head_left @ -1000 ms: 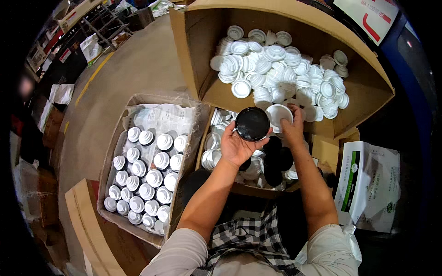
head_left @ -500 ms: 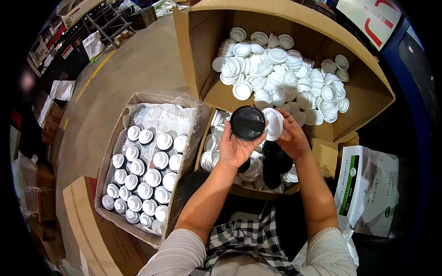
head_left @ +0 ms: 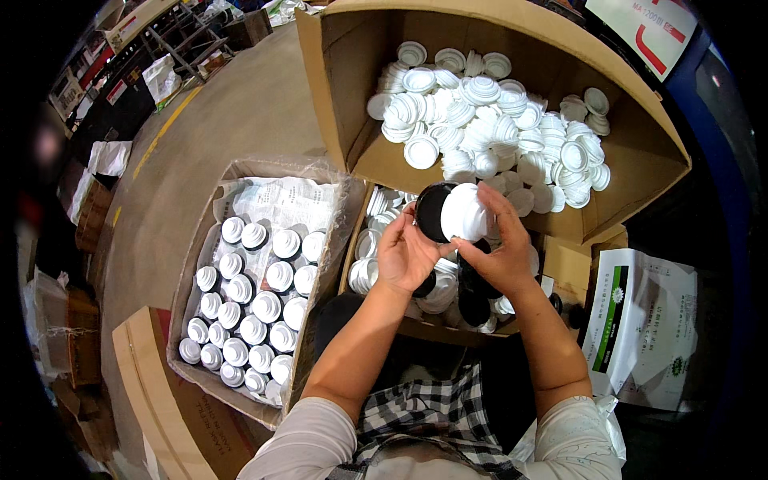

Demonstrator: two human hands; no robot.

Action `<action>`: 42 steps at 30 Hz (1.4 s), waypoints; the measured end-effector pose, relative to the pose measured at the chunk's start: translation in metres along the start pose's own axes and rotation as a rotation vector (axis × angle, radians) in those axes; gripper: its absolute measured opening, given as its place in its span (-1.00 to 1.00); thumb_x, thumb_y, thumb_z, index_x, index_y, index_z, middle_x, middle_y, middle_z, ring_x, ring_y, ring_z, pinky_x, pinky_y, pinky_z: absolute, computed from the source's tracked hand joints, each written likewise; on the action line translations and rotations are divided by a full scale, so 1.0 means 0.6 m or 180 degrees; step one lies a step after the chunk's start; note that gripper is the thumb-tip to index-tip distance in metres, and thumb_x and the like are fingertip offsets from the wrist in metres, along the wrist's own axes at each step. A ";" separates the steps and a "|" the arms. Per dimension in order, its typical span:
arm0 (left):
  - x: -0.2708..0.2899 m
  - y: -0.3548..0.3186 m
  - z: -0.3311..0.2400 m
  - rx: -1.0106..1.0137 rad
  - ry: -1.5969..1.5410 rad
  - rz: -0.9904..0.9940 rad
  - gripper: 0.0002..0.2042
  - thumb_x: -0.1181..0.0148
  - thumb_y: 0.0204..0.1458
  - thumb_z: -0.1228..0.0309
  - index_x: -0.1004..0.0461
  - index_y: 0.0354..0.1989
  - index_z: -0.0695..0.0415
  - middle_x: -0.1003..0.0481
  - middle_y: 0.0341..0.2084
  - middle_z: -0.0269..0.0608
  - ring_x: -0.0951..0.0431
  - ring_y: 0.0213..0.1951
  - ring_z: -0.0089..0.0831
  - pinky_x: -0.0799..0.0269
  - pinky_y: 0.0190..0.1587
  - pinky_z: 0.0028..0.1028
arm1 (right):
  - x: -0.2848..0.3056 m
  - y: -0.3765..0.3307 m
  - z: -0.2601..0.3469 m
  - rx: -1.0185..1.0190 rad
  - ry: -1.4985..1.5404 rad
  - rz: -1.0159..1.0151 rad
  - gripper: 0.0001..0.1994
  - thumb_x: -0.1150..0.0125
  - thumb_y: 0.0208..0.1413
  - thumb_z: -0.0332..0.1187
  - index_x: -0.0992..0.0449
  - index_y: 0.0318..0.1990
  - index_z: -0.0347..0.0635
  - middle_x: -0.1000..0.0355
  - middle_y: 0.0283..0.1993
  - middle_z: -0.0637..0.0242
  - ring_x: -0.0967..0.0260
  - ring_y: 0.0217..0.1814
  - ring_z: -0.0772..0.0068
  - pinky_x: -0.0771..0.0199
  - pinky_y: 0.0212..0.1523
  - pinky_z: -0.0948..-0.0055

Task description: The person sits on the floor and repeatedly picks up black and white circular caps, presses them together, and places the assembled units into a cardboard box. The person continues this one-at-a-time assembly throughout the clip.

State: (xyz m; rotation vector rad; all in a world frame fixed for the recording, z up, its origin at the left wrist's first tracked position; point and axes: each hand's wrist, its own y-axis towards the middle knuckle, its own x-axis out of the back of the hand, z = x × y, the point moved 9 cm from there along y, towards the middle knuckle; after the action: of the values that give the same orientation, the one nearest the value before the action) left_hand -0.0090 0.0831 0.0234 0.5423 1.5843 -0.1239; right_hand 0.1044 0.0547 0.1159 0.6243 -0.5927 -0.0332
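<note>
My left hand (head_left: 406, 260) holds a round black disc-shaped part (head_left: 431, 213) at its edge, between thumb and fingers. In my right hand (head_left: 506, 246) is a white round stepped cap (head_left: 467, 213), gripped by thumb and fingers. The cap overlaps the right side of the black part; whether the two are joined, I cannot tell. Both hands are above an open box of loose white caps (head_left: 365, 276) and black round parts (head_left: 474, 292), partly hidden by my hands and arms.
A large tilted carton (head_left: 340, 104) with a heap of white caps (head_left: 480, 120) stands beyond my hands. To the left, a newspaper-lined box (head_left: 186, 320) holds rows of white stepped caps on black bases (head_left: 266, 307). A white-and-green carton (head_left: 640, 320) stands at the right.
The white cap has turned from edge-on to face-on and moved over the black part, now covering its right side. The black part has shifted right and tilted.
</note>
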 end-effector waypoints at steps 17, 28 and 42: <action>-0.020 -0.005 -0.004 -0.0286 0.0961 -0.0128 -0.52 0.20 0.23 0.32 0.03 0.29 0.20 -0.14 0.21 -0.09 -0.16 0.23 -0.29 -0.05 0.25 -0.33 | -0.035 -0.005 0.037 0.0739 -0.0411 0.0074 -0.31 -0.40 -0.34 -0.50 -0.28 0.10 -0.18 -0.21 0.17 0.08 -0.20 0.18 0.03 -0.26 0.13 0.23; -0.018 -0.007 -0.001 -0.0258 0.0879 -0.0122 -0.49 0.05 0.19 0.32 0.00 0.27 0.21 -0.17 0.18 -0.12 -0.19 0.20 -0.33 -0.10 0.22 -0.36 | -0.040 -0.006 0.030 0.0625 -0.0382 0.0118 -0.31 -0.38 -0.32 -0.50 -0.27 0.11 -0.18 -0.18 0.19 0.09 -0.18 0.19 0.01 -0.22 0.16 0.19; 0.014 0.005 0.030 -0.0733 0.2222 -0.0488 -0.60 -0.06 0.12 0.32 -0.23 0.08 0.24 -0.34 -0.04 -0.21 -0.34 -0.04 -0.50 -0.21 0.05 -0.52 | -0.054 -0.035 -0.131 -0.1586 0.1638 -0.0877 -0.63 0.15 0.26 -0.11 -0.39 -0.20 -0.29 -0.35 -0.31 0.36 -0.23 -0.28 0.57 -0.25 -0.19 0.54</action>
State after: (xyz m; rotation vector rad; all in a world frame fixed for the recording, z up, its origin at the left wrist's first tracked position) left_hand 0.0084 0.0806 0.0144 0.2893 2.2848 0.1511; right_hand 0.1222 0.0867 0.0368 0.2058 0.0128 -0.2631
